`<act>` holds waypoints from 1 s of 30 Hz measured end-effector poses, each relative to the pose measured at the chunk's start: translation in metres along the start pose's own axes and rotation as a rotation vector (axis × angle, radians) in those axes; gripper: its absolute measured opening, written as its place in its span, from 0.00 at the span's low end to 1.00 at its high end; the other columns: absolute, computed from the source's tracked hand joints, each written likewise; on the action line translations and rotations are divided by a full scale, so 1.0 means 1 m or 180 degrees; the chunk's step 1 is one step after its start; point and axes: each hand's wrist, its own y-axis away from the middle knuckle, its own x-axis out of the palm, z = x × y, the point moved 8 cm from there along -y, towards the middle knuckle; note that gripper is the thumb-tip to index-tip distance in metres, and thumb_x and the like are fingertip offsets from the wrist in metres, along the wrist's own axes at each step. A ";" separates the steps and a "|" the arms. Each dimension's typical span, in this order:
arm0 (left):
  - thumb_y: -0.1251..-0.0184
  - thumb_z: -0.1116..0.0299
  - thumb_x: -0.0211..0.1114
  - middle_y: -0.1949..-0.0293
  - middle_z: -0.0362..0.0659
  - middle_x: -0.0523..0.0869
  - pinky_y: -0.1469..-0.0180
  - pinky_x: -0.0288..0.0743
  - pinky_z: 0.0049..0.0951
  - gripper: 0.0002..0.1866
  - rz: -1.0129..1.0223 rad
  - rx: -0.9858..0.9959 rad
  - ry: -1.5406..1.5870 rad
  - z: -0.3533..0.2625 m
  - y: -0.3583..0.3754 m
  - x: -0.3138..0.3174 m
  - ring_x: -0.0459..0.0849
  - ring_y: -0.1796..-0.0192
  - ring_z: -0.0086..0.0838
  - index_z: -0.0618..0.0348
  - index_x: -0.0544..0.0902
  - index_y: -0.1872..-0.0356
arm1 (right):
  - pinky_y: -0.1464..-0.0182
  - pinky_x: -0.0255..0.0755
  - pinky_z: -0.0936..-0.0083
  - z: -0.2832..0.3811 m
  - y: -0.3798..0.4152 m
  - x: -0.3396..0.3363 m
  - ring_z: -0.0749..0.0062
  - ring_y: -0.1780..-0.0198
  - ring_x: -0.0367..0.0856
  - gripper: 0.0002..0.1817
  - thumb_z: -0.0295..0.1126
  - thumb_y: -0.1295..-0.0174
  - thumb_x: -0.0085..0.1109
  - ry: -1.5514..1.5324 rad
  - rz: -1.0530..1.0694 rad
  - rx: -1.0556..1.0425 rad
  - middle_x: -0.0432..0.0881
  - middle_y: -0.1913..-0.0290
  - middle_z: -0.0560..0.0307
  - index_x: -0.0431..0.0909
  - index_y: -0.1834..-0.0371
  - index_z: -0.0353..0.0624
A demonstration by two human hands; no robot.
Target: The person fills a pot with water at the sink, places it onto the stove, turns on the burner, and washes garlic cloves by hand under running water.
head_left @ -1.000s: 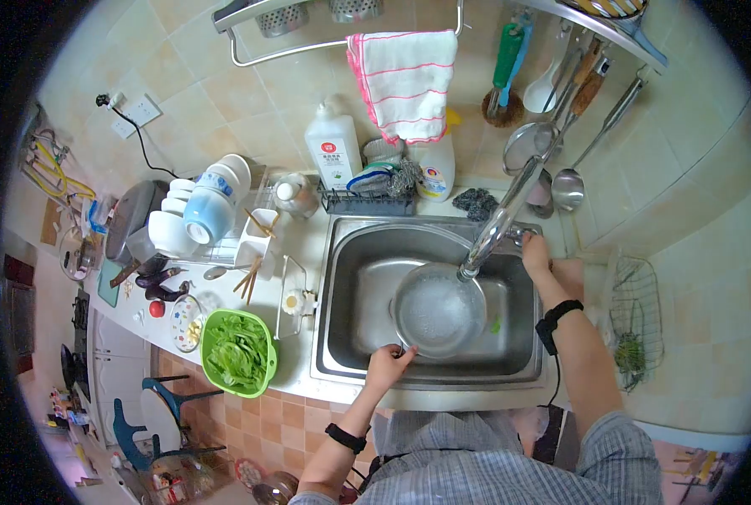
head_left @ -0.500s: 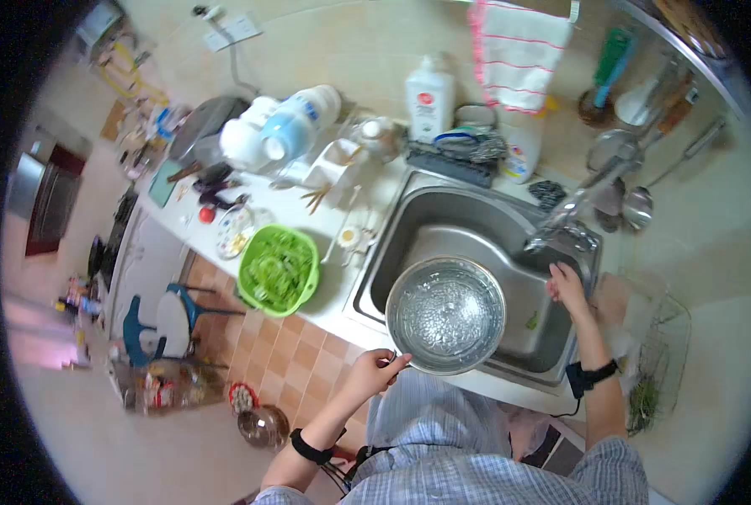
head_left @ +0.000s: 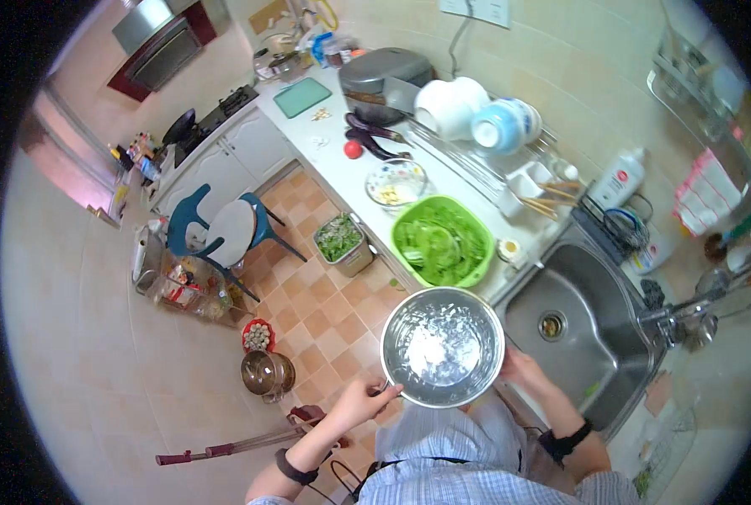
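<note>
A round metal bowl (head_left: 443,347) with shiny wet-looking insides is held in front of my body, left of the sink. My left hand (head_left: 367,401) pinches its rim at the lower left. At the right side of the bowl, my right hand (head_left: 523,370) grips the rim, its fingertips partly hidden behind the bowl. Just beyond the bowl, a green basket (head_left: 483,271) full of leafy greens (head_left: 443,240) stands on the counter edge. The steel sink (head_left: 573,362) lies to the right, with a scrap of green leaf in it.
Behind the basket are a glass bowl (head_left: 396,183), eggplants (head_left: 375,139), a tomato (head_left: 353,149) and a dish rack (head_left: 468,160). A faucet (head_left: 666,320) reaches over the sink. On the floor stand a bin (head_left: 350,259), a blue chair (head_left: 192,220) and a brown pot (head_left: 266,374).
The view has turned left. The bowl has moved from over the sink to the left of it. My right hand, earlier near the faucet, has come to the bowl's rim.
</note>
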 end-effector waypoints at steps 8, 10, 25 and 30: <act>0.45 0.51 0.59 0.90 0.36 0.71 0.82 0.59 0.21 0.22 -0.0488 -0.0095 0.0138 0.078 0.026 -0.123 0.66 0.86 0.17 0.64 0.78 0.78 | 0.52 0.68 0.72 -0.077 -0.148 0.171 0.69 0.57 0.74 0.17 0.40 0.37 0.38 -0.1050 0.0353 0.0961 0.76 0.57 0.54 0.71 0.55 0.40; 0.45 0.51 0.59 0.90 0.36 0.71 0.83 0.58 0.20 0.22 -0.0450 -0.0241 0.0351 0.106 0.028 -0.144 0.66 0.86 0.16 0.64 0.78 0.79 | 0.52 0.69 0.72 -0.071 -0.164 0.203 0.69 0.57 0.74 0.17 0.40 0.37 0.38 -0.0813 0.0439 0.1065 0.76 0.57 0.54 0.71 0.56 0.40; 0.43 0.59 0.59 0.90 0.34 0.71 0.86 0.55 0.16 0.18 -0.1525 -0.0702 0.0951 0.204 -0.041 -0.372 0.65 0.87 0.14 0.62 0.74 0.85 | 0.58 0.69 0.78 0.185 -0.521 0.366 0.69 0.59 0.76 0.15 0.28 0.43 0.46 0.1847 -0.1055 -0.2542 0.77 0.59 0.50 0.69 0.53 0.34; 0.43 0.60 0.59 0.90 0.34 0.71 0.86 0.56 0.16 0.17 -0.1645 -0.0971 0.1087 0.186 -0.072 -0.462 0.66 0.87 0.13 0.61 0.73 0.85 | 0.52 0.66 0.71 0.261 -0.623 0.385 0.56 0.57 0.74 0.18 0.29 0.48 0.50 0.2870 -0.1478 -0.2810 0.75 0.58 0.42 0.70 0.54 0.35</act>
